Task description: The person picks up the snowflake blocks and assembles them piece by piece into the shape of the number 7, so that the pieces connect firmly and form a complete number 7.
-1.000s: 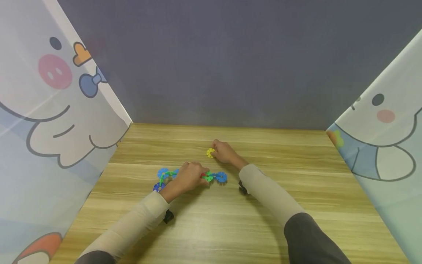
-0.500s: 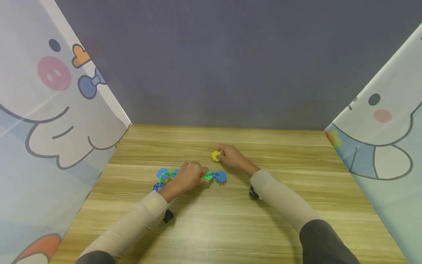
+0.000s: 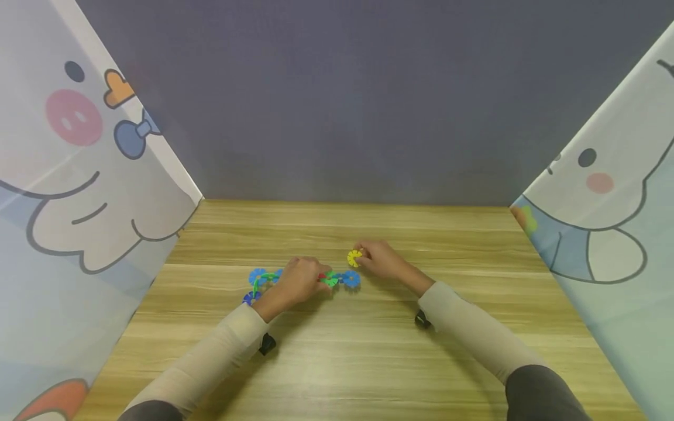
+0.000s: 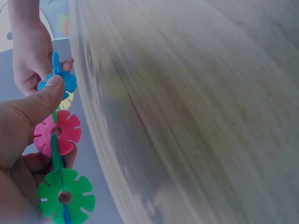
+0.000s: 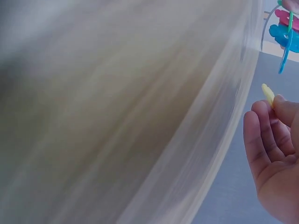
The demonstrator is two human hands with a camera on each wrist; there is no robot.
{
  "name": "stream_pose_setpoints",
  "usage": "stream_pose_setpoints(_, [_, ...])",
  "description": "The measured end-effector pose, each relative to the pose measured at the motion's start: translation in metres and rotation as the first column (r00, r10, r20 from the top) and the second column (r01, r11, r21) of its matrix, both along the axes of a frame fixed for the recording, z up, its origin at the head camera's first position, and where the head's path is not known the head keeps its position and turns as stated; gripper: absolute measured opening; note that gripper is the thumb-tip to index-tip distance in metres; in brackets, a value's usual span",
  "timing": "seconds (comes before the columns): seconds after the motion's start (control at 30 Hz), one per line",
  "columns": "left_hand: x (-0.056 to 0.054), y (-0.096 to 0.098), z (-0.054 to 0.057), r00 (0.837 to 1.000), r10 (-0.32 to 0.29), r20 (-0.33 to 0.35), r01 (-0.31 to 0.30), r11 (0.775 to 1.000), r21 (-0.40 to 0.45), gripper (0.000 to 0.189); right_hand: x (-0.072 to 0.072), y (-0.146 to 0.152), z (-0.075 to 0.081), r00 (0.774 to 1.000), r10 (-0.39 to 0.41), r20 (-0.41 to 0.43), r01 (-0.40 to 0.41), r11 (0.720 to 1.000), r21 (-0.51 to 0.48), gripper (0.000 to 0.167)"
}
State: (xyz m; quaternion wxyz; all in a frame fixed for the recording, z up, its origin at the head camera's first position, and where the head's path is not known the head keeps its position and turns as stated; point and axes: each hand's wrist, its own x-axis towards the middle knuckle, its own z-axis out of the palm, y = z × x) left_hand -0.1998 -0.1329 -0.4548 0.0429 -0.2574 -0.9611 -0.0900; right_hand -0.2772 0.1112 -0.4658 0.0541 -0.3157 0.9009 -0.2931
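Observation:
My left hand point(image 3: 300, 279) grips a chain of interlocked snowflake discs, thumb and fingers around its middle. In the left wrist view a pink disc point(image 4: 70, 126) and a green disc point(image 4: 77, 189) show along the chain. At the chain's right end is a blue disc point(image 3: 351, 279); at its left end, a dark blue disc point(image 3: 251, 299). My right hand point(image 3: 383, 259) pinches a single yellow snowflake disc point(image 3: 354, 258) between thumb and fingers. That yellow disc is just behind the chain's right end, apart from it in the right wrist view.
Both hands are over a wood-grain table point(image 3: 337, 362). A dark grey wall point(image 3: 337, 105) rises behind it. Cartoon-printed panels point(image 3: 47, 222) flank the table on both sides. A small black wrist camera point(image 3: 267, 344) hangs under the left sleeve.
My right hand has moved right and nearer with the yellow disc, towards the chain's blue right end. The left hand and its chain have stayed almost still.

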Motion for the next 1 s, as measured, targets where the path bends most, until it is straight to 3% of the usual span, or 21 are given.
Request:
stream_pose_setpoints(0.23, [0.001, -0.001, 0.003, 1.0, -0.013, -0.003, 0.013, 1.0, 0.02, 0.046, 0.01, 0.014, -0.001, 0.997, 0.013, -0.073, -0.011, 0.999, 0.031, 0.014])
stream_pose_setpoints(0.47, [-0.001, -0.004, 0.011, 0.999, 0.036, 0.025, -0.037, 0.998, 0.046, 0.053, 0.018, 0.023, 0.002, 0.996, 0.053, -0.073, -0.048, 0.996, 0.071, 0.008])
stream_pose_setpoints(1.0, [-0.002, -0.006, 0.014, 0.999, 0.036, 0.033, -0.038, 0.996, 0.08, 0.056, 0.029, 0.034, 0.003, 0.984, 0.142, -0.108, -0.137, 0.989, 0.056, 0.007])
